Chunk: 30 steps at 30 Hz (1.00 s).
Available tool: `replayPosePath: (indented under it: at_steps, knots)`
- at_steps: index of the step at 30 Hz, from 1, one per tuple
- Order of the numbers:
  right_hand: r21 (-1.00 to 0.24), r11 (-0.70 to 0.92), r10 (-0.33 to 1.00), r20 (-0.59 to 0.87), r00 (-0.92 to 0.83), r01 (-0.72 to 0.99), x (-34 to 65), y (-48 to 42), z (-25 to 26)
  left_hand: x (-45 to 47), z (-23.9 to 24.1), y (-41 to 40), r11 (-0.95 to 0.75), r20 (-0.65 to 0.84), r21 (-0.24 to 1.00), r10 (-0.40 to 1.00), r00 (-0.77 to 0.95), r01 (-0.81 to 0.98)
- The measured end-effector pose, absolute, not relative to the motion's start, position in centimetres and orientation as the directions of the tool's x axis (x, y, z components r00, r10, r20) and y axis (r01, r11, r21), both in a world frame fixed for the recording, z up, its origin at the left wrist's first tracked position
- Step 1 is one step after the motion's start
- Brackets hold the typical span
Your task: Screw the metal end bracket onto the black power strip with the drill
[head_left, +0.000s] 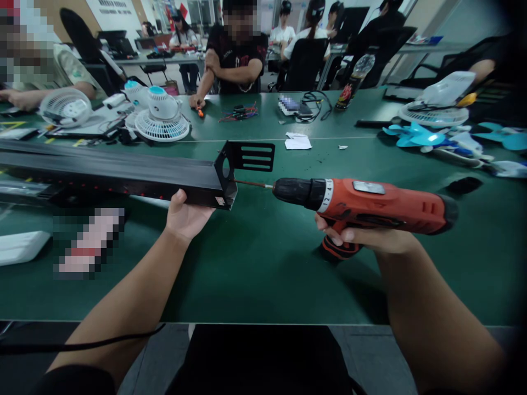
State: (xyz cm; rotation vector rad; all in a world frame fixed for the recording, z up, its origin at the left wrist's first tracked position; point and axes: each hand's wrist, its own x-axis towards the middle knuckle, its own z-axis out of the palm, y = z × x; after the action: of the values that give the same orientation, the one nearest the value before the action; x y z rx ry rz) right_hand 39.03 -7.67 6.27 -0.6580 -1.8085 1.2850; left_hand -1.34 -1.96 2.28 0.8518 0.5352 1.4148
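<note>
My left hand (186, 215) grips a long black metal housing (123, 173) from underneath, near its right end, and holds it above the green table (255, 263). A slotted mounting bracket (247, 156) sticks out of that end. My right hand (362, 237) is wrapped round the handle of an orange cordless drill (370, 204). The drill lies level, pointing left. Its thin bit (253, 184) touches the end face of the housing, just under the bracket.
Small white desk fans (162, 118) and loose wires (239, 112) lie at the back left. Blue fan blades (415, 136) and a fan grille (434, 115) are at the right. A person (236, 55) sits opposite; others sit behind. White paper scraps (297, 142) lie mid-table.
</note>
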Motion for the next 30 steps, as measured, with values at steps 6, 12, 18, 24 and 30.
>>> replayPosePath:
  at_steps: [6,12,18,24,30]
  knots:
    - [-0.933,0.356,0.775,0.325,-0.542,-0.051,38.9,-7.7,6.3,-1.4,2.3,-2.0,-0.056,0.174,0.780,0.976,0.130,-0.624]
    - [-0.930,0.363,0.763,0.328,-0.556,-0.051,39.2,-7.5,6.1,-1.4,2.3,-2.0,-0.054,0.168,0.778,0.978,0.123,-0.626]
    - [-0.938,0.345,0.775,0.307,-0.552,-0.036,39.1,-7.6,6.2,-1.5,2.3,-1.9,-0.063,0.176,0.776,0.977,0.119,-0.628]
    - [-0.932,0.347,0.741,0.339,-0.580,-0.101,39.2,-7.4,5.9,-1.5,2.2,-2.0,-0.064,0.173,0.785,0.978,0.118,-0.616]
    - [-0.949,0.304,0.675,0.276,-0.684,-0.083,39.9,-7.2,5.9,-1.3,2.5,-2.0,-0.058,0.168,0.786,0.978,0.122,-0.616]
